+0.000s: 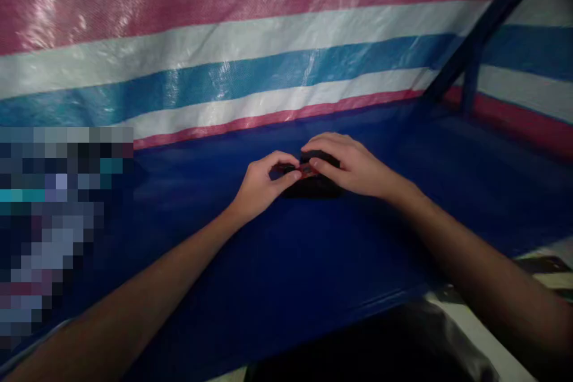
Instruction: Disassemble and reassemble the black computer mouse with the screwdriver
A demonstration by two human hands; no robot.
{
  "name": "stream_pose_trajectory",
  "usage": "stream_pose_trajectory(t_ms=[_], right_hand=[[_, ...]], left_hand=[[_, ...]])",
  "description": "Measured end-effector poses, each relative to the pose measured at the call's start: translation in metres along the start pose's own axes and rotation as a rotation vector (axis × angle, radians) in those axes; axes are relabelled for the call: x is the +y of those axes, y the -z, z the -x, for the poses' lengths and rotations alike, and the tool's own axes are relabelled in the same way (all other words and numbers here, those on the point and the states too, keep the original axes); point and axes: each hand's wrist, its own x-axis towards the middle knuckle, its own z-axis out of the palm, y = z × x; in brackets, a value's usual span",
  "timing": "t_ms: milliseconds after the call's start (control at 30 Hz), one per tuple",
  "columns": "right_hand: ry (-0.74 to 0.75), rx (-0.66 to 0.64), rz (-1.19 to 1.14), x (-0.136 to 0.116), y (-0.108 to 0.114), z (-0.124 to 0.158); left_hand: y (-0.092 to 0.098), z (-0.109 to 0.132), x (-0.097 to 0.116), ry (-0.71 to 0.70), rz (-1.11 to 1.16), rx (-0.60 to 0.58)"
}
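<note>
A small dark object, black with reddish parts showing at its middle, rests on the blue sheet; its kind is too dim to make out. My left hand is at its left end, with thumb and forefinger closed on the reddish part. From the right, my right hand reaches over the black back part, fingers curled round it and thumb near the middle. The two hands almost meet over the object. Fingers hide much of its upper side.
A blue sheet covers the surface under my hands. Behind it hangs a red, white and blue striped tarp. A dark slanted post stands at the right. The left side is pixelated. Dark cloth lies below the front edge.
</note>
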Motion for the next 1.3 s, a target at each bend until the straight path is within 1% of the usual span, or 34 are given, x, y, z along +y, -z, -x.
stream_pose_trajectory(t_ms=[100, 200, 300, 367, 467, 567, 733, 833, 933, 1033, 1167, 1300], right_hand=[[0.05, -0.044, -0.096, -0.007, 0.001, 0.0], [0.073, -0.058, -0.131, -0.011, 0.002, -0.001], [0.069, -0.049, -0.089, -0.011, 0.002, -0.001], [0.043, -0.037, -0.026, -0.01, 0.001, -0.001], [-0.019, -0.001, 0.02, -0.009, 0.0, -0.001], [-0.094, 0.025, -0.062, -0.008, 0.001, -0.001], [-0.144, -0.052, -0.255, -0.009, 0.003, -0.001], [-0.141, -0.082, -0.271, -0.01, 0.004, -0.001], [-0.13, -0.105, -0.271, -0.012, 0.006, -0.001], [-0.148, -0.117, -0.291, -0.013, 0.007, -0.001], [-0.17, -0.101, -0.287, -0.014, 0.006, -0.001], [-0.184, -0.06, -0.212, -0.014, 0.004, -0.001]], left_hand=[[0.0, -0.004, -0.003, 0.033, 0.157, 0.071], [0.0, -0.007, -0.004, 0.085, 0.276, 0.122], [0.0, -0.008, -0.005, 0.128, 0.341, 0.138], [-0.001, -0.008, -0.004, 0.126, 0.358, 0.13], [-0.002, -0.008, -0.003, 0.108, 0.341, 0.092], [-0.002, -0.008, -0.003, 0.104, 0.301, 0.051], [-0.003, -0.008, -0.005, 0.104, 0.251, 0.048], [-0.004, -0.006, -0.006, 0.082, 0.199, 0.034], [-0.005, -0.002, -0.004, 0.022, 0.092, 0.015], [-0.006, 0.001, -0.001, 0.008, 0.066, 0.03], [-0.006, 0.0, 0.001, 0.055, 0.112, 0.065], [-0.006, -0.003, 0.0, 0.107, 0.182, 0.132]])
